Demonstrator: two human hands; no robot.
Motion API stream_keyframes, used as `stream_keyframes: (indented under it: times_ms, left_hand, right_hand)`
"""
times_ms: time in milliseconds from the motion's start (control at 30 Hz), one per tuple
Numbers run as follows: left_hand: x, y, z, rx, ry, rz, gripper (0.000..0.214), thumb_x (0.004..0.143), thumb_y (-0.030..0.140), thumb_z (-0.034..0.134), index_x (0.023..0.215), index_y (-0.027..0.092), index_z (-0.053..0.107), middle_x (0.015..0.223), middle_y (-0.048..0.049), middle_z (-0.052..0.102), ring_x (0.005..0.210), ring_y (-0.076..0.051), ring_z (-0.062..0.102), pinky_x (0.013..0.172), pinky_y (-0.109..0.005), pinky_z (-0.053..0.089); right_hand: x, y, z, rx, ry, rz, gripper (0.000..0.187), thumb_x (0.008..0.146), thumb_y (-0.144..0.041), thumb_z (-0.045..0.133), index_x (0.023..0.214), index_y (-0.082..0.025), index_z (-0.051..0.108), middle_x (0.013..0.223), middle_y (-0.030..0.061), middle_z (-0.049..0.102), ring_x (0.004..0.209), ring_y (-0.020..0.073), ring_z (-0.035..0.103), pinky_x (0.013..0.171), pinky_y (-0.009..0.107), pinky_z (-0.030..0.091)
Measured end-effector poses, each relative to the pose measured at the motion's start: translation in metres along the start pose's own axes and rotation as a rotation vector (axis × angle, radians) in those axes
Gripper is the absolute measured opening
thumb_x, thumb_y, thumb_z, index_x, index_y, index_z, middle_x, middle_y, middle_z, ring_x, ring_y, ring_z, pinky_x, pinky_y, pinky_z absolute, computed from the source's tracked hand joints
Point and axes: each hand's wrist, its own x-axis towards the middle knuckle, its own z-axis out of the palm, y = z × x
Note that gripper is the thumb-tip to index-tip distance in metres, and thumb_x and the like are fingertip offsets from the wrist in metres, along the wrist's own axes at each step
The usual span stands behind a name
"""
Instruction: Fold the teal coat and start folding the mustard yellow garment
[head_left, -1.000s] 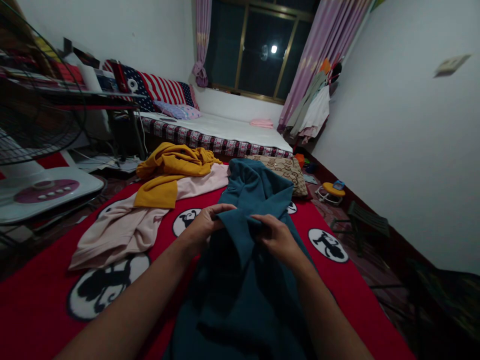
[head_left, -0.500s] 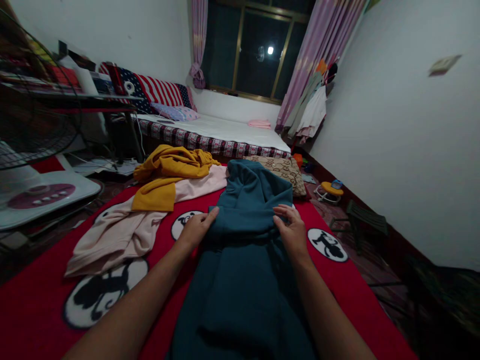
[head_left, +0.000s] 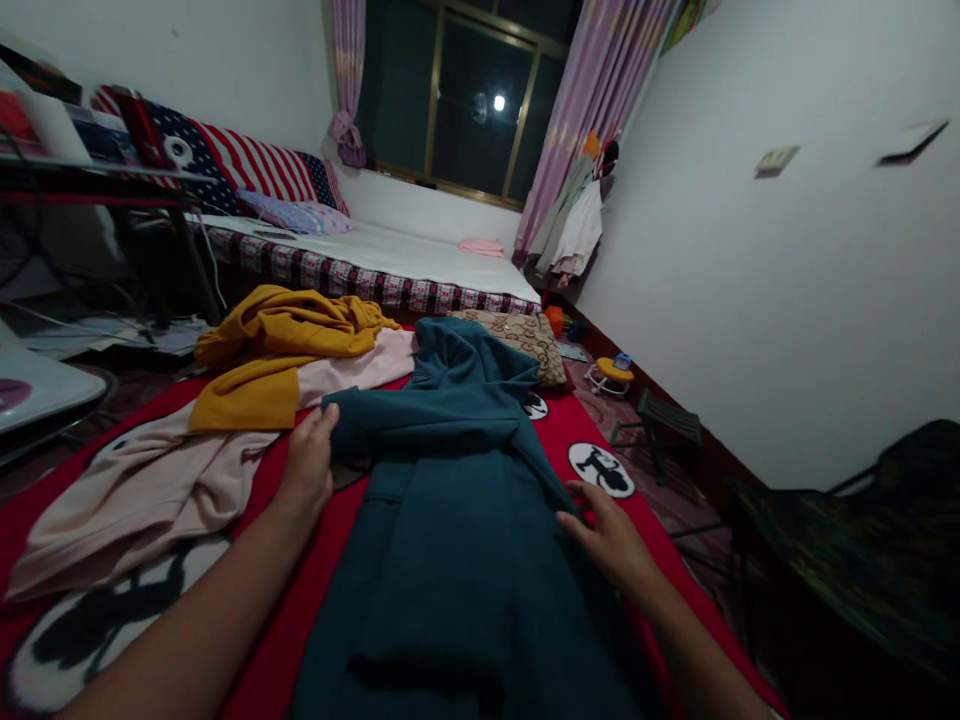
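A teal hooded sweatshirt (head_left: 442, 540) lies lengthwise in front of me, its hood at the far end. One sleeve (head_left: 420, 415) is laid across its upper part, with the end reaching past the left side. My left hand (head_left: 309, 460) pinches that sleeve end between thumb and fingers. Beside the sweatshirt's right edge is my right hand (head_left: 611, 540), fingers apart and curved, thumb close to the cloth; whether it touches is unclear. Under the sweatshirt spreads a red blanket (head_left: 555, 430) with black-and-white round patterns.
Left of the sweatshirt lie a mustard garment (head_left: 292, 325) and a pale pink garment (head_left: 165, 490). A brown patterned pillow (head_left: 517, 340) rests behind the hood. Farther back stands a bed (head_left: 390, 255). A small yellow stool (head_left: 611, 372) and a folding chair (head_left: 862, 540) are at right.
My left hand has drawn the sleeve end out to the left. My right hand has come off the upper fold and moved nearer me along the right edge. The view has turned right.
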Motion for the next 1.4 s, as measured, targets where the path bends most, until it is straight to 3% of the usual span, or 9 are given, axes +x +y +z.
stream_keyframes:
  times_ms: [300, 467, 567, 667, 833, 1033, 1133, 1233, 1400]
  left_hand:
    - [-0.015, -0.003, 0.001, 0.695, -0.229, 0.166, 0.041, 0.079, 0.051, 0.051, 0.094, 0.015, 0.065, 0.085, -0.0105, 0.07, 0.081, -0.028, 0.065, 0.072, -0.034, 0.05]
    - [-0.021, 0.013, -0.004, 1.077, -0.088, 0.453, 0.054, 0.081, 0.046, 0.053, 0.12, 0.008, 0.053, 0.119, -0.0215, 0.057, 0.11, -0.036, 0.055, 0.091, -0.044, 0.045]
    - [-0.032, 0.021, -0.009, 0.971, -0.034, 0.625, 0.048, 0.084, 0.038, 0.053, 0.124, 0.011, 0.051, 0.123, -0.0175, 0.054, 0.108, -0.029, 0.056, 0.093, -0.037, 0.044]
    - [-0.048, 0.025, -0.01, 0.941, -0.258, 0.606, 0.026, 0.088, 0.037, 0.049, 0.101, 0.021, 0.064, 0.103, -0.0075, 0.066, 0.092, -0.023, 0.062, 0.085, -0.032, 0.045]
    - [-0.066, 0.027, -0.002, 0.774, -0.443, 0.476, 0.02, 0.083, 0.034, 0.058, 0.094, 0.026, 0.073, 0.095, -0.0056, 0.07, 0.091, -0.025, 0.063, 0.085, -0.032, 0.043]
    - [-0.102, 0.045, 0.018, 0.403, -0.613, 0.47, 0.025, 0.087, 0.023, 0.054, 0.102, 0.028, 0.074, 0.096, -0.0068, 0.07, 0.095, -0.022, 0.061, 0.089, -0.031, 0.045]
    - [-0.123, 0.052, 0.022, 0.376, -0.796, 0.475, 0.026, 0.088, 0.022, 0.054, 0.105, 0.028, 0.073, 0.097, -0.0076, 0.07, 0.093, -0.022, 0.062, 0.086, -0.029, 0.046]
    - [-0.124, 0.052, 0.014, 0.385, -0.728, 0.471, 0.023, 0.087, 0.024, 0.056, 0.103, 0.028, 0.072, 0.099, -0.0071, 0.07, 0.094, -0.021, 0.063, 0.085, -0.028, 0.046]
    - [-0.099, 0.039, 0.001, 0.684, -0.5, 0.283, 0.047, 0.08, 0.043, 0.063, 0.12, 0.02, 0.06, 0.102, -0.0102, 0.067, 0.08, -0.023, 0.063, 0.067, -0.029, 0.046]
  right_hand:
    - [-0.054, 0.01, -0.006, -0.021, -0.182, 0.102, 0.044, 0.08, -0.04, 0.059, 0.12, -0.022, 0.057, 0.112, 0.0104, 0.068, 0.101, 0.0285, 0.064, 0.085, 0.039, 0.048]
    - [-0.072, 0.012, -0.015, -0.118, -0.141, 0.1, 0.044, 0.079, -0.042, 0.06, 0.119, -0.023, 0.059, 0.113, 0.0105, 0.067, 0.096, 0.0286, 0.065, 0.078, 0.039, 0.051]
    - [-0.077, 0.003, -0.015, -0.192, 0.074, -0.04, 0.038, 0.082, -0.037, 0.056, 0.118, -0.025, 0.059, 0.117, 0.0096, 0.063, 0.102, 0.028, 0.062, 0.083, 0.042, 0.051]
    - [-0.071, -0.015, -0.009, -0.131, 0.166, -0.254, 0.028, 0.086, -0.03, 0.053, 0.113, -0.027, 0.06, 0.117, 0.0097, 0.06, 0.109, 0.0268, 0.057, 0.093, 0.044, 0.048]
    - [-0.035, -0.06, 0.017, -0.016, -0.02, -0.482, 0.036, 0.084, -0.014, 0.05, 0.117, -0.027, 0.057, 0.123, 0.0085, 0.054, 0.11, 0.0235, 0.056, 0.093, 0.04, 0.049]
    - [0.023, -0.117, 0.073, 0.186, -0.1, -0.48, 0.101, 0.064, -0.009, 0.066, 0.15, -0.035, 0.019, 0.154, 0.0079, 0.025, 0.088, 0.0201, 0.064, 0.083, 0.036, 0.052]
    - [0.047, -0.124, 0.091, 0.398, -0.132, -0.516, 0.079, 0.069, -0.015, 0.065, 0.142, -0.032, 0.042, 0.13, 0.0048, 0.058, 0.098, 0.0232, 0.064, 0.091, 0.036, 0.048]
    - [0.06, -0.113, 0.077, 0.536, -0.054, -0.46, 0.035, 0.074, -0.016, 0.058, 0.105, -0.023, 0.072, 0.095, 0.0041, 0.072, 0.092, 0.0224, 0.066, 0.087, 0.035, 0.049]
    - [0.065, -0.083, -0.007, 0.474, 0.498, -0.435, 0.028, 0.078, -0.02, 0.053, 0.097, -0.02, 0.073, 0.097, 0.0057, 0.071, 0.095, 0.0227, 0.064, 0.085, 0.035, 0.048]
